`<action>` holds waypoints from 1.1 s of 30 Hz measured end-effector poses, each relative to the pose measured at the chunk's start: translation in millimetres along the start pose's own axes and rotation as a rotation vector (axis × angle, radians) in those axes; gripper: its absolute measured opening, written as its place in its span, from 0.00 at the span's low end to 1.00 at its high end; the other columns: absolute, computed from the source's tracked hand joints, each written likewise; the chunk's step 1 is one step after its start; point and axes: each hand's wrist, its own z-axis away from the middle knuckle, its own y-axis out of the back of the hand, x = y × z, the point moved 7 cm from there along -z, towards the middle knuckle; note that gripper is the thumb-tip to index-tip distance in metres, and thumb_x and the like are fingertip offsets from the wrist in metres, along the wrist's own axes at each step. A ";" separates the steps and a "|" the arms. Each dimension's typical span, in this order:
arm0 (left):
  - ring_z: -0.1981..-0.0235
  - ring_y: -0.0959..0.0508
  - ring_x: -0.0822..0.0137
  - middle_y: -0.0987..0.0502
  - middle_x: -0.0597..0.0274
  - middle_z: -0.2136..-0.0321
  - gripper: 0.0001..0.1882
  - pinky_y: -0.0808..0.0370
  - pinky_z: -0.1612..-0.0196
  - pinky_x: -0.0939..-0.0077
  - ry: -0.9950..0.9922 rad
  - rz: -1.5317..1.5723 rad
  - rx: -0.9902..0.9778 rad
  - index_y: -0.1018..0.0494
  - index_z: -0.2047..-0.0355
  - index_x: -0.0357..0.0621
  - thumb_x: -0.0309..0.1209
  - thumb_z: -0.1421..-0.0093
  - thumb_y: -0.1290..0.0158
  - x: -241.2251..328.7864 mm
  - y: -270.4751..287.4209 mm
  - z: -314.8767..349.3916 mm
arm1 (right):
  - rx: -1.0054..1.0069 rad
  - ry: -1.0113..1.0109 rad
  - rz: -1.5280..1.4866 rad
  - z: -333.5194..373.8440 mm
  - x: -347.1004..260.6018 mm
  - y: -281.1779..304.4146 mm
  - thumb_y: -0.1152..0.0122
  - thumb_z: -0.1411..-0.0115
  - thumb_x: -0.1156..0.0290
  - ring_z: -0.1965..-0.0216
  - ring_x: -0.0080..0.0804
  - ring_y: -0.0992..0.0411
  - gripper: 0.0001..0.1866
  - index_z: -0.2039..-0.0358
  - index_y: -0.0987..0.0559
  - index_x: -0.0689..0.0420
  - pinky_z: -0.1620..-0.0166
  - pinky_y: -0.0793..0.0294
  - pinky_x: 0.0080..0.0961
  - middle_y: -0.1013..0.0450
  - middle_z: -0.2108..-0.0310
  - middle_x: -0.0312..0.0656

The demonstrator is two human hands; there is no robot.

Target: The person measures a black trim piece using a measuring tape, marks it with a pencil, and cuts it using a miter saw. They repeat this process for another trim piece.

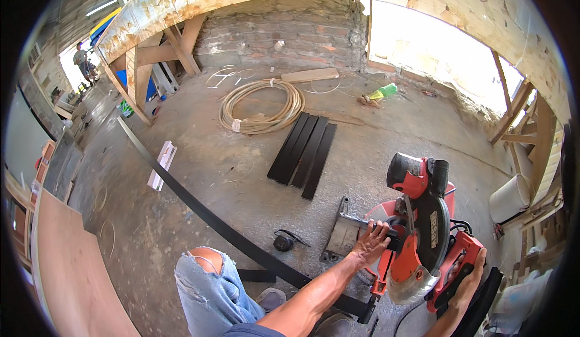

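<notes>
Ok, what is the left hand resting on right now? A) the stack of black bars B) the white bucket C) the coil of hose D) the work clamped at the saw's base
D: the left hand lies flat on the work at the chop saw base, while the right hand grips the saw's handle.
</notes>
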 end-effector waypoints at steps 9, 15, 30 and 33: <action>0.37 0.41 0.48 0.37 0.46 0.44 0.13 0.50 0.33 0.44 0.007 -0.038 -0.057 0.24 0.57 0.43 0.30 0.42 0.50 0.2 2.5 -1.6 | 0.005 0.001 -0.005 1.3 0.9 -1.8 0.51 0.37 0.32 0.86 0.21 0.36 0.33 0.73 0.25 0.54 0.82 0.38 0.19 0.34 0.85 0.32; 0.37 0.41 0.48 0.37 0.46 0.44 0.13 0.51 0.33 0.43 0.007 -0.053 -0.045 0.24 0.57 0.44 0.30 0.41 0.50 0.1 -0.1 -0.8 | -0.002 0.014 0.011 -1.5 4.3 2.7 0.51 0.37 0.32 0.86 0.21 0.36 0.34 0.73 0.25 0.54 0.82 0.38 0.19 0.34 0.85 0.32; 0.38 0.41 0.48 0.37 0.47 0.46 0.12 0.50 0.34 0.44 0.001 -0.077 -0.040 0.24 0.58 0.45 0.31 0.42 0.50 1.7 6.4 -3.2 | 0.013 0.022 -0.011 2.6 5.7 2.5 0.52 0.36 0.32 0.86 0.20 0.36 0.33 0.72 0.25 0.54 0.82 0.38 0.19 0.33 0.84 0.32; 0.38 0.40 0.48 0.37 0.47 0.46 0.13 0.51 0.34 0.43 0.007 -0.061 -0.034 0.24 0.58 0.45 0.31 0.43 0.49 0.5 5.2 -2.7 | 0.006 0.019 -0.005 3.4 6.9 3.2 0.52 0.36 0.32 0.86 0.21 0.36 0.33 0.72 0.25 0.54 0.82 0.38 0.19 0.34 0.84 0.32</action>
